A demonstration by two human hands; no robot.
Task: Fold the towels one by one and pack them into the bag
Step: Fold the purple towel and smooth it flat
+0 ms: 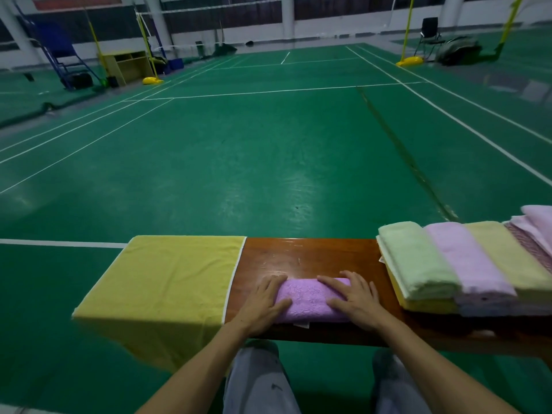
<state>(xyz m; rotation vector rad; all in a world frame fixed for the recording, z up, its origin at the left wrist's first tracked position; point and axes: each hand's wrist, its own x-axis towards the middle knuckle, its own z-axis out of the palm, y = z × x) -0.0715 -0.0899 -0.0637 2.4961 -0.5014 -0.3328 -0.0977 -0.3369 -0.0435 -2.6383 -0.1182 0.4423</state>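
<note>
Left of the small folded purple terry towel (310,300), a flat yellow terry towel (167,282) covers the end of the glossy brown wooden table (313,252) and hangs over its edge. Left hand (264,303) presses flat on the purple towel's left end, fingers straight; right hand (354,303) likewise on its right end. Neither grips. Right of the purple towel stands a stack of folded pastel towels (442,264). No bag in view. Risk: the thick fold may spring open once pressure lifts, or slide off the table's near edge.
</note>
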